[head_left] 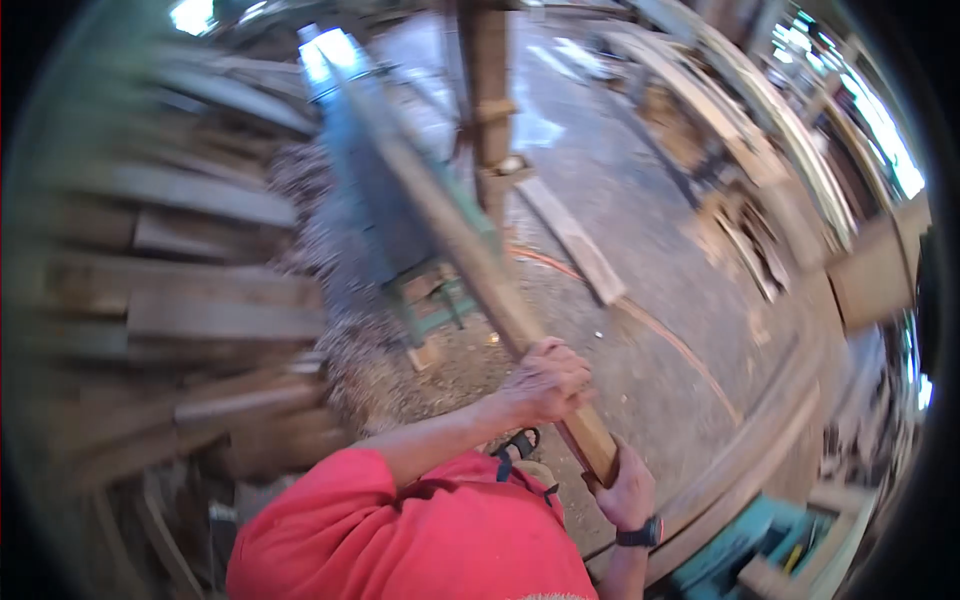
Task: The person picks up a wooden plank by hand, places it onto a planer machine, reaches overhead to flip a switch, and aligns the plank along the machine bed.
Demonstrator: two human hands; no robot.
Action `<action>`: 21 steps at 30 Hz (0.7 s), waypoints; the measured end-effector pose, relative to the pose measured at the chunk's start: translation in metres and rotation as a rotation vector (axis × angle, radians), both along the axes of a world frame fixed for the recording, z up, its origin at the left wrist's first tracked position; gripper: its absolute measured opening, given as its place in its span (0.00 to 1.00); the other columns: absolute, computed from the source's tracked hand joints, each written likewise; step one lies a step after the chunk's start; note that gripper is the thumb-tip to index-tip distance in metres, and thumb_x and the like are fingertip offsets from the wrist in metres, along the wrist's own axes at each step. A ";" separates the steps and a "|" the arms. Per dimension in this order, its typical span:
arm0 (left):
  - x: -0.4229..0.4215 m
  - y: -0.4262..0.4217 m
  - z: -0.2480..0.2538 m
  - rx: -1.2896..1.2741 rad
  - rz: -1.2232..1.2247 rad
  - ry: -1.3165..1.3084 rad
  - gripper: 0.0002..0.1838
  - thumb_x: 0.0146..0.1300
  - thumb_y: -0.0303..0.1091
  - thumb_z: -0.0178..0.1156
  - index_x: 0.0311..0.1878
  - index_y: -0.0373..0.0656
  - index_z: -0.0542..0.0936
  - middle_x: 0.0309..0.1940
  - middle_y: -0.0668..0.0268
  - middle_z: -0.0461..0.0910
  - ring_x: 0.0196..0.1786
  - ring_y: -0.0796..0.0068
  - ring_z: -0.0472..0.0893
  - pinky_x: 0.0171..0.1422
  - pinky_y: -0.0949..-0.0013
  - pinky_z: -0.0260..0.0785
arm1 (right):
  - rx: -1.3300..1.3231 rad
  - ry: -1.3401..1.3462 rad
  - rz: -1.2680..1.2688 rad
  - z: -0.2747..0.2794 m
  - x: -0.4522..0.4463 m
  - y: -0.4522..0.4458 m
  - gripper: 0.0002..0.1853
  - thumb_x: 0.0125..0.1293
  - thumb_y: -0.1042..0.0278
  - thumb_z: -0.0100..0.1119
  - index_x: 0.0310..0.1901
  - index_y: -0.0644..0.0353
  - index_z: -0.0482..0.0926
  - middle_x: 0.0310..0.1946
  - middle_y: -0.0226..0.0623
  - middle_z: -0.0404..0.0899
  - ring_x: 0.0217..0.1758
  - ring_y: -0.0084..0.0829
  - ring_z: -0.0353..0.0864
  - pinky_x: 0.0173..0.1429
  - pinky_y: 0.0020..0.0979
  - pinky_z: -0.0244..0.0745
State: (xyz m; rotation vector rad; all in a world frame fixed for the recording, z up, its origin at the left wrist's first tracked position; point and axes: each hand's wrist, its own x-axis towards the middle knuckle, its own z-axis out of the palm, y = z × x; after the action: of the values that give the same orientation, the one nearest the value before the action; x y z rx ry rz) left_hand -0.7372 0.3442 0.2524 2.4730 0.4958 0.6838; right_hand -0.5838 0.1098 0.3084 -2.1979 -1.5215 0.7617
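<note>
A long wooden beam (pixel 470 255) runs diagonally from near my body to the far upper left, blurred toward its far end. My left hand (pixel 548 382) is wrapped round the beam a short way up from its near end. At that near end, my right hand (pixel 625 490), with a dark watch on its wrist, grips the wood, its thumb on the upper side. The far part of the beam is over a green-blue machine (pixel 375 210) with a long dark bed; whether they touch is unclear.
Stacked planks (pixel 225 310) fill the left side, with wood shavings (pixel 365 375) beside them. A wooden post (pixel 492 120) stands behind the beam. On the floor lie a board (pixel 572 240) and an orange cable (pixel 680 345). More timber (pixel 750 130) is at the right.
</note>
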 end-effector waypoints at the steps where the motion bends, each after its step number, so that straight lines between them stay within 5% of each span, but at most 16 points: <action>1: -0.004 -0.001 0.000 -0.001 0.070 0.024 0.11 0.68 0.41 0.72 0.49 0.49 0.90 0.53 0.68 0.91 0.61 0.65 0.86 0.79 0.50 0.65 | -0.015 -0.037 -0.066 -0.004 -0.001 -0.003 0.45 0.56 0.61 0.85 0.76 0.58 0.75 0.61 0.51 0.86 0.63 0.54 0.87 0.64 0.50 0.84; 21: 0.006 -0.005 0.002 0.017 0.095 0.049 0.07 0.67 0.40 0.73 0.45 0.53 0.88 0.51 0.77 0.91 0.60 0.72 0.86 0.80 0.51 0.66 | 0.002 0.035 -0.006 -0.008 0.009 0.000 0.53 0.58 0.59 0.86 0.82 0.62 0.66 0.64 0.57 0.84 0.64 0.60 0.86 0.64 0.51 0.83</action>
State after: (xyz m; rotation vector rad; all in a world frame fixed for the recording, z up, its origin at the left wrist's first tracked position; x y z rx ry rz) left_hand -0.7317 0.3393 0.2539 2.5001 0.6316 0.6686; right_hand -0.5750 0.1093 0.3004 -2.1751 -1.4977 0.7917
